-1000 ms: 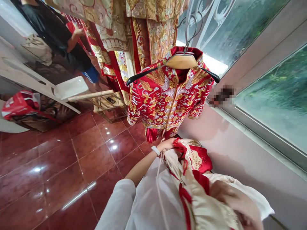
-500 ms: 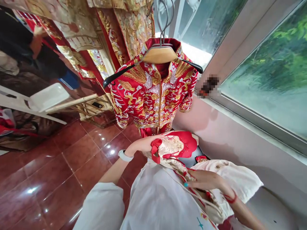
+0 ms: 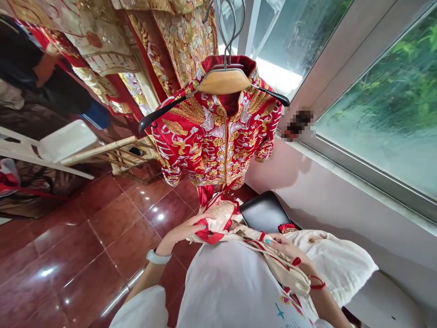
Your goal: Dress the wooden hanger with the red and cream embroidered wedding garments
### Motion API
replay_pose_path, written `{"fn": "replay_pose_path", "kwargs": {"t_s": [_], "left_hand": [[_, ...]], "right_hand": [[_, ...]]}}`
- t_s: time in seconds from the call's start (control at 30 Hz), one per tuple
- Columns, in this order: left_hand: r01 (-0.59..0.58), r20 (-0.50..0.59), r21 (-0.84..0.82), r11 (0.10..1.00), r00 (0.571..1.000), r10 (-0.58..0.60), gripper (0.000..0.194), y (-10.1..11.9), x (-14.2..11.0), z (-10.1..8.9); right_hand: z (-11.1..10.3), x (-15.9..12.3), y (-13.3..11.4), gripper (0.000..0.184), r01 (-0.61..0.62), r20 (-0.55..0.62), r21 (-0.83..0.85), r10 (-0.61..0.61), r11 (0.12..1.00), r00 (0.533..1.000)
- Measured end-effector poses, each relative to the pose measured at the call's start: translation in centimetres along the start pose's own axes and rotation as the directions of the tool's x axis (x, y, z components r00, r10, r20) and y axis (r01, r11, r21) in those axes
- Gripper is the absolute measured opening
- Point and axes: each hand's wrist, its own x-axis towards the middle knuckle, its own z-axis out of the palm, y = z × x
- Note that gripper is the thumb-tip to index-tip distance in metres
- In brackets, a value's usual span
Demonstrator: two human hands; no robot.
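At my waist, my left hand grips a cream-and-red embroidered cloth with a red ribbon edge, thumb on top and fingers round its side. My right hand, teal nail polish showing, is closed on a gathered cream fabric with red piping that runs across my white top. Whether both pieces belong to one garment I cannot tell. Straight ahead hangs a red jacket with gold and silver embroidery on a wood-and-black hanger; neither hand touches it.
A black glossy seat and a white cloth bundle lie by the pink wall at right, under a window. Gold costumes hang behind. Left are a bamboo frame, a white chair and a person in dark clothes.
My left hand has come back toward me and leftward with the embroidered cloth, which now hangs crumpled, uncovering the black seat. My right hand has closed on the gathered fabric.
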Motion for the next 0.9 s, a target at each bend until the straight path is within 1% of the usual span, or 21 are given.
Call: {"fn": "replay_pose_path", "kwargs": {"t_s": [0.07,0.13,0.2,0.27,0.33,0.43,0.5,0.53,0.57,0.63,0.7,0.73,0.77,0.8,0.83,0.87,0.9], "left_hand": [[-0.043,-0.024,0.053,0.998,0.999,0.044,0.039,0.4,-0.2,0.7],[-0.062,-0.057,0.12,0.991,0.996,0.069,0.031,1.5,-0.7,1.2],[-0.026,-0.109,0.223,0.974,0.993,0.052,0.029,3.1,-1.4,1.6],[0.06,-0.167,0.352,0.934,0.986,-0.001,0.034,4.8,-2.2,2.0],[0.165,-0.231,0.468,0.868,0.971,-0.06,0.041,6.2,-2.8,2.7],[0.344,-0.352,0.563,0.751,0.922,-0.159,0.055,7.5,-2.9,4.7],[0.456,-0.438,0.587,0.669,0.874,-0.211,0.061,7.8,-2.8,6.4],[0.491,-0.466,0.592,0.638,0.855,-0.226,0.063,7.8,-2.9,7.1],[0.503,-0.477,0.594,0.628,0.849,-0.228,0.064,7.7,-3.3,7.8],[0.478,-0.473,0.573,0.665,0.856,-0.209,0.063,7.4,-4.8,8.5],[0.419,-0.503,0.528,0.739,0.855,-0.126,0.059,7.2,-7.1,8.3],[0.381,-0.541,0.513,0.769,0.839,-0.055,0.055,7.0,-8.2,7.9],[0.341,-0.581,0.511,0.789,0.813,0.026,0.051,6.8,-9.1,7.5],[0.285,-0.599,0.527,0.8,0.793,0.112,0.048,6.5,-9.6,7.2],[0.216,-0.585,0.558,0.801,0.787,0.195,0.043,6.1,-9.5,6.9],[0.144,-0.542,0.591,0.794,0.799,0.259,0.039,5.6,-8.9,6.8],[0.088,-0.494,0.613,0.785,0.819,0.293,0.035,4.9,-7.8,6.9]], "right_hand": [[-0.4,0.4,-0.7,0.059,0.01,-0.085,0.032,-0.008,0.999,0.996],[-0.7,0.8,-2.3,0.058,0.046,-0.159,0.046,-0.038,0.998,0.987],[-0.5,1.0,-4.7,0.053,0.096,-0.242,0.077,-0.075,0.992,0.967],[0.3,1.1,-7.8,0.048,0.136,-0.298,0.129,-0.092,0.982,0.95],[1.4,1.0,-11.1,0.044,0.146,-0.294,0.189,-0.086,0.971,0.952],[3.2,0.9,-15.5,0.042,0.148,-0.222,0.234,-0.095,0.961,0.97],[4.2,0.9,-17.7,0.042,0.175,-0.176,0.226,-0.136,0.958,0.975],[4.5,0.9,-18.6,0.042,0.195,-0.157,0.216,-0.164,0.957,0.974],[4.8,0.9,-19.3,0.042,0.218,-0.141,0.205,-0.192,0.954,0.971],[5.1,0.6,-20.3,0.039,0.258,-0.107,0.186,-0.241,0.948,0.965],[5.4,0.2,-21.0,0.037,0.273,-0.068,0.165,-0.265,0.948,0.962],[5.5,-0.1,-21.2,0.037,0.271,-0.046,0.153,-0.267,0.95,0.963],[5.7,-0.3,-21.4,0.037,0.265,-0.025,0.143,-0.265,0.953,0.964],[5.9,-0.6,-21.5,0.038,0.259,-0.006,0.135,-0.26,0.956,0.965],[6.1,-0.8,-21.6,0.039,0.254,0.007,0.128,-0.257,0.959,0.966],[6.4,-1.0,-21.7,0.04,0.254,0.018,0.12,-0.258,0.96,0.966],[6.6,-1.1,-21.7,0.041,0.257,0.023,0.112,-0.262,0.96,0.965]]}}
